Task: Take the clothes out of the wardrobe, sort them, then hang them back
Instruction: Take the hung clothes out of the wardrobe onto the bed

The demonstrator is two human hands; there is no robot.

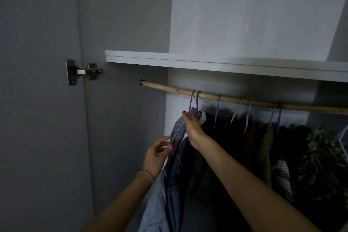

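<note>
1. L hand point(157, 153): nearest item, lower left. Fingers lightly curled, fingertips pinching the front edge of the denim jacket point(177, 158), just below collar level.
2. R hand point(192, 128): higher and further in, forearm crossing up from lower right. Fingers closed round the jacket's collar at the hanger neck; exact grip partly hidden by cloth.
3. Denim jacket: blue, mid-wash, paler toward hem. Long axis approx. vertical, hangs straight down under R hand. Leftmost garment on rail.
4. Purple hangers point(194, 100): two hooks over rail, directly above R hand. Judgement: a lift-off would be up, then toward the person; R hand is the nearer to the hook.
5. Wooden rail point(169, 88): runs left-right, slopes down to right in view.
6. Other clothes point(263, 147): dark, plus camo-type print, to the right. Well inside wardrobe.
7. Shelf point(207, 60): white, above rail.
</note>
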